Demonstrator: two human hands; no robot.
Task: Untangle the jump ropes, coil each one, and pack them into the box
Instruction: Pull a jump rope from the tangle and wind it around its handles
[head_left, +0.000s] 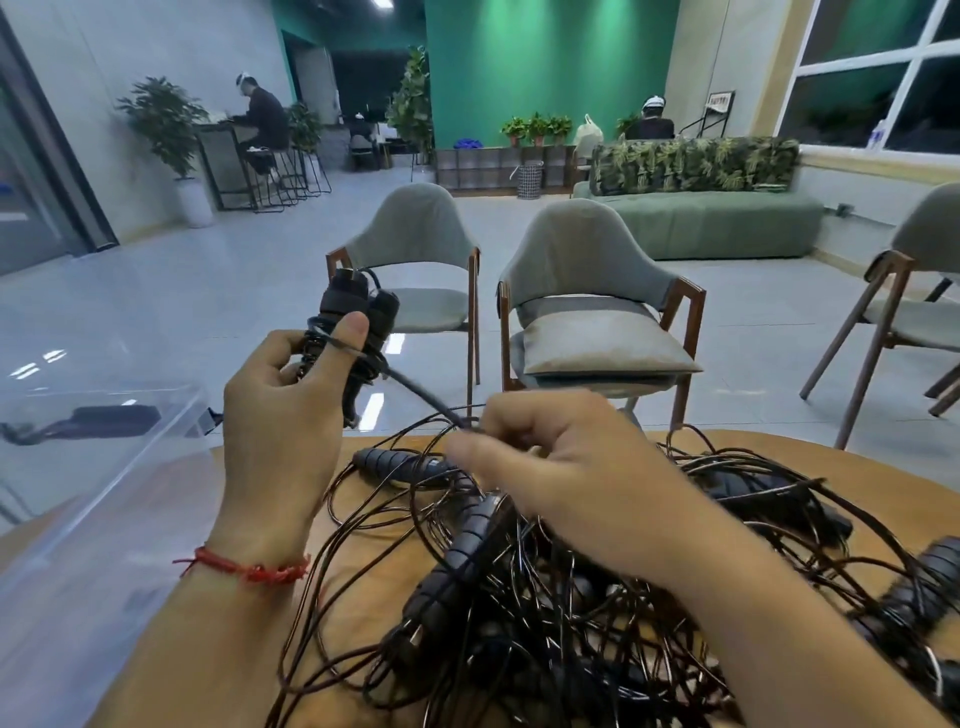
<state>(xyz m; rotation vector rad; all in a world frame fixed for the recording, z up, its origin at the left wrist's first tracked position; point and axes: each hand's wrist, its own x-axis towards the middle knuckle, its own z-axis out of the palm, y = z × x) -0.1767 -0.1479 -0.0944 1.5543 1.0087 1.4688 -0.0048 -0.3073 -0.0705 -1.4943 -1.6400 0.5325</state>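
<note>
The left grip (284, 400) clamps the paired handles (356, 306) above the tangle (519, 597) on the table (374, 571). The right grip (561, 467) pinches the cord (415, 391) trailing just below. Best to keep that cord taut and lay each turn snugly. The box (104, 467) sits left of both grips.

**Bundle** (358, 322): two black ribbed handles side by side, near upright, with thin black cord wound round their lower part. It is gripped in the left hand (280, 395), raised above the tangle.

**Cord** (415, 389): runs taut, down and right from the bundle to the right hand (545, 467), pinched at the fingertips. This area is blurred.

**Tangle** (571, 613): black ropes looped and crossed, several ribbed handles among them, lying on the table (883, 467).

**Box** (104, 493): clear plastic, left of the tangle. A dark handle shows through its wall.
</note>
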